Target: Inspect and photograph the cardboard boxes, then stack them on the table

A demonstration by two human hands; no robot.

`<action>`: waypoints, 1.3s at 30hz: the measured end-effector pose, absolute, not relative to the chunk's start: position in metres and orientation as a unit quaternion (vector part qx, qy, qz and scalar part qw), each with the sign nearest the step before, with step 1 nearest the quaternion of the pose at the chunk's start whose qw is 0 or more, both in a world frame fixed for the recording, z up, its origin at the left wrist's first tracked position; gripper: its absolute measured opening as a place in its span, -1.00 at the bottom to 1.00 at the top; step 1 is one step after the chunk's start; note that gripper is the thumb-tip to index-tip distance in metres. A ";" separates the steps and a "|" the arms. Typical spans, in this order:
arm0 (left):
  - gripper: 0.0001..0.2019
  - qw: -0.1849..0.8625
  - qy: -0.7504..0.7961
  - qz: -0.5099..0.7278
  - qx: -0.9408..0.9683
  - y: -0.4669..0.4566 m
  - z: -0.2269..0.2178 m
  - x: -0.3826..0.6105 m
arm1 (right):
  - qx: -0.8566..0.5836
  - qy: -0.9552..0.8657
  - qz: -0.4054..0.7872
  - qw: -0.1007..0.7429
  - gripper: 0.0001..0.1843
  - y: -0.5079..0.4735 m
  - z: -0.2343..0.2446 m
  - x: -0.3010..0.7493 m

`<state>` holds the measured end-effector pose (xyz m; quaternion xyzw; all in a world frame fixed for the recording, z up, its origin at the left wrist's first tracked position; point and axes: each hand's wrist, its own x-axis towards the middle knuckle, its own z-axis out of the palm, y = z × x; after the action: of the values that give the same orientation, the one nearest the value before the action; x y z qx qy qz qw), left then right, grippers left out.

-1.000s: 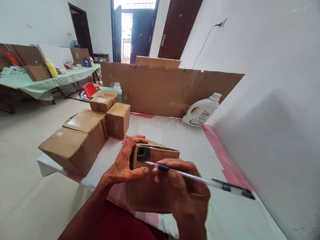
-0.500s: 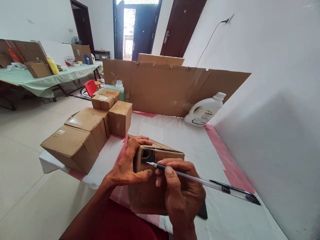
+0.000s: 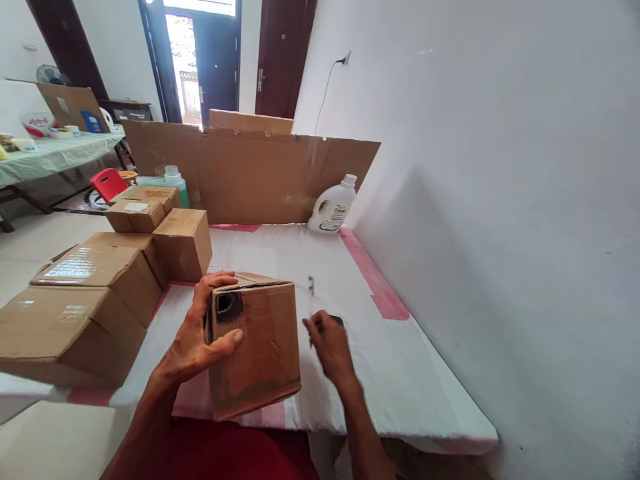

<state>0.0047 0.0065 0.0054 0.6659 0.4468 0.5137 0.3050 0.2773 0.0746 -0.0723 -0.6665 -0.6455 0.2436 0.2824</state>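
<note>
My left hand [image 3: 193, 340] grips the upper left corner of a small cardboard box [image 3: 255, 347], thumb on its near face beside a dark hole in it. The box stands tilted at the near edge of the white-covered table [image 3: 280, 253]. My right hand [image 3: 327, 347] is low over the table just right of the box, fingers curled and blurred. A thin clear pen [image 3: 311, 288] points away from its fingers, close to the cloth. A small dark object [image 3: 337, 321] lies on the cloth right behind that hand.
Several taped cardboard boxes [image 3: 100, 267] are stacked along the table's left side. A cardboard screen [image 3: 250, 173] stands at the far end with a white jug [image 3: 333, 210] and a green bottle [image 3: 173, 179]. The wall runs close along the right. A red chair [image 3: 107, 183] and another table [image 3: 50, 150] stand farther off.
My right hand has left the box face and dropped to the table on the right with the pen. The view has swung right; my left hand still holds the box.
</note>
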 end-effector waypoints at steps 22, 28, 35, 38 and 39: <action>-0.42 0.305 0.457 0.504 0.667 0.004 0.005 0.006 | -0.813 -0.517 0.235 0.129 -0.35 0.057 -0.129 0.339; -0.42 0.311 0.455 0.506 0.664 0.002 0.005 0.005 | -0.707 -0.539 0.360 0.282 -0.55 0.046 -0.132 0.325; -0.43 0.301 0.441 0.519 0.668 0.000 0.005 0.008 | -0.442 -0.272 0.629 0.579 -0.36 -0.013 -0.064 0.326; -0.41 0.293 0.439 0.521 0.671 -0.003 0.006 0.010 | -0.369 -0.248 0.699 0.560 -0.47 -0.033 -0.017 0.311; -0.40 0.290 0.440 0.520 0.672 -0.004 0.007 0.010 | -0.339 -0.239 0.736 0.535 -0.38 -0.038 -0.004 0.301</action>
<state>0.0102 -0.0043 0.0066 0.6722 0.4403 0.5197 0.2901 0.3012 -0.0376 -0.0043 -0.3393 -0.2391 0.7362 0.5346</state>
